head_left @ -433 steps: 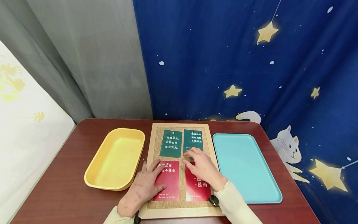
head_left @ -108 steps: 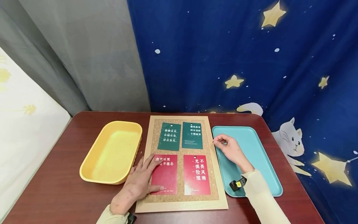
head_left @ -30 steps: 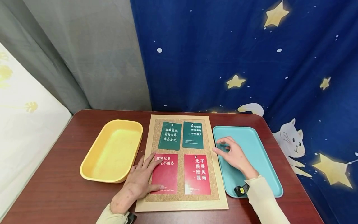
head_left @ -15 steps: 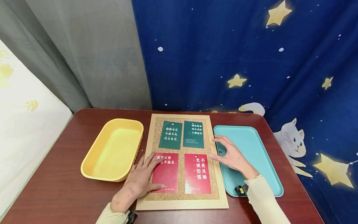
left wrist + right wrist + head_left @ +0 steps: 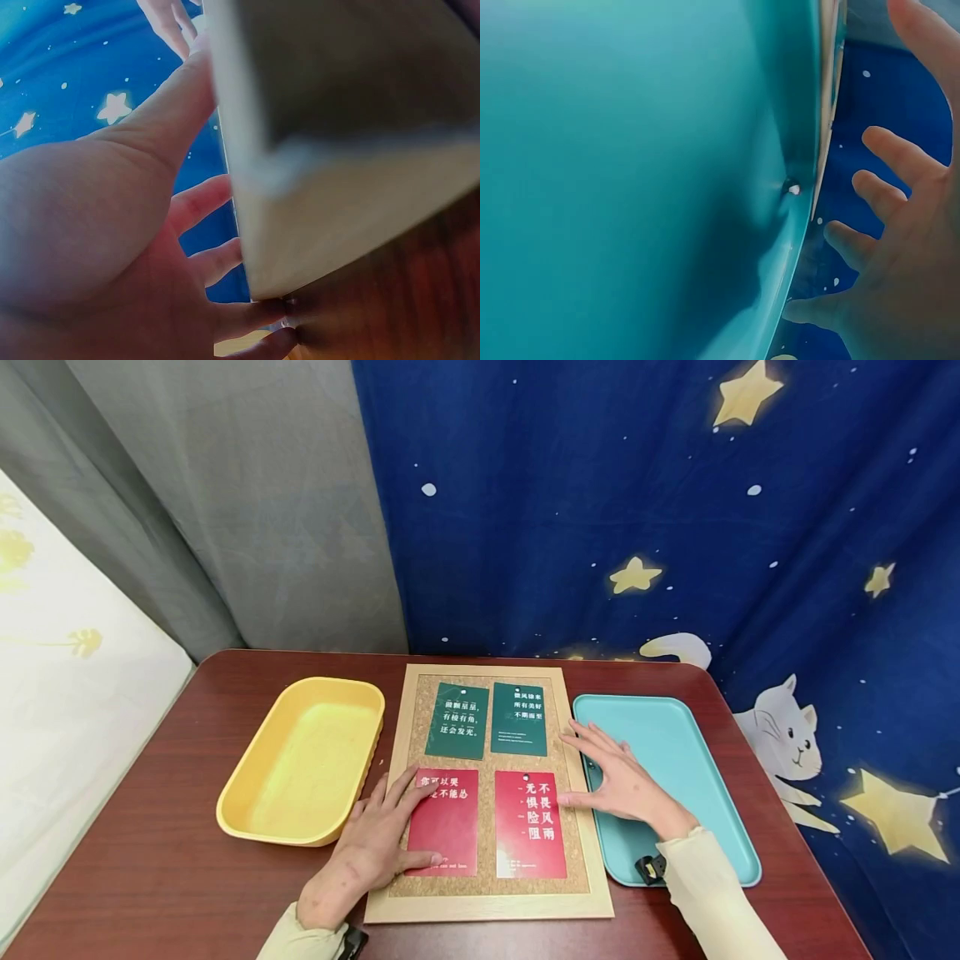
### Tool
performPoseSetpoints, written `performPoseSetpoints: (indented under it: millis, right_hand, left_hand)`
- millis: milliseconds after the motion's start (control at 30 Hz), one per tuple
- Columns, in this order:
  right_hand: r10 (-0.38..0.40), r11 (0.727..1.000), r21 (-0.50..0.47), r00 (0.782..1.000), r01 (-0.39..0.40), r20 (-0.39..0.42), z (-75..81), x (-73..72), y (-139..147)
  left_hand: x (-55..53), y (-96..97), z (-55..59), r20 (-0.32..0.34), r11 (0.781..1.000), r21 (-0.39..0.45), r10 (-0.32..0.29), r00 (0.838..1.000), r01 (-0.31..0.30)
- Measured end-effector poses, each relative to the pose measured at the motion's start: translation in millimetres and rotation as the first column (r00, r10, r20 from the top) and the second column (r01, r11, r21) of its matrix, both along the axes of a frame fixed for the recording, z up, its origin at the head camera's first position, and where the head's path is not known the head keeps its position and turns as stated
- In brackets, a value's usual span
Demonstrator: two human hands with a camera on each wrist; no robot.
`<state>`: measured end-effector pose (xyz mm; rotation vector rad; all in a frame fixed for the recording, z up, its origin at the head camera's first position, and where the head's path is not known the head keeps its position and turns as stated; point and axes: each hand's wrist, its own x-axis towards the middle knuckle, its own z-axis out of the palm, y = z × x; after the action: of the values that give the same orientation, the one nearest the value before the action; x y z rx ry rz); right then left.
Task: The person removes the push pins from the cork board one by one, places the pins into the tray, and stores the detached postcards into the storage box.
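Observation:
A wood-framed cork board [image 5: 487, 906] lies on the table, bearing two green cards, the left one [image 5: 457, 722] and the right one [image 5: 519, 720], above two red cards. My left hand [image 5: 375, 842] rests on its left frame, with fingertips and thumb on the left red card [image 5: 444, 835]. No pin shows on that card; the right red card [image 5: 529, 827] and both green cards have one at the top. My right hand [image 5: 626, 785] is spread above the board's right edge and the blue tray [image 5: 690, 802], holding nothing. A small pin [image 5: 792, 187] lies inside the tray's rim.
On the left of the board stands a yellow basin [image 5: 300, 777]. The dark red wooden table [image 5: 157, 860] ends at a grey curtain [image 5: 300, 527] and a blue starry curtain [image 5: 540, 510] behind it.
The pin seen earlier on the left red card no longer shows. My right hand went from the cards to the tray's left edge, and its pinched fingers spread. The left hand stays put.

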<state>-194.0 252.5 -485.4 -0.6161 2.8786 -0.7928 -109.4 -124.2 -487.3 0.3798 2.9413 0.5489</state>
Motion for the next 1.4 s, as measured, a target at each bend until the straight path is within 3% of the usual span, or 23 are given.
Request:
performPoseSetpoints:
  millis: [400, 1067, 1400]
  right_hand:
    - [0.008, 0.996, 0.092, 1.0, -0.01, 0.021, -3.0, 0.2, 3.2]
    - [0.038, 0.994, 0.099, 0.998, -0.044, 0.058, -7.9, 0.6, 3.8]
    - [0.035, 0.996, 0.081, 0.997, -0.04, 0.068, -8.1, -0.3, 3.2]
  left_hand:
    - [-0.2, 0.1, -0.6, -0.001, 1.0, -0.007, -0.001, 1.0, 0.001]
    - [-1.3, 0.8, 0.1, 0.046, 1.0, -0.015, 0.019, 0.999, -0.018]
    - [-1.0, -2.2, -2.6, 0.004, 1.0, 0.03, 0.002, 1.0, -0.002]
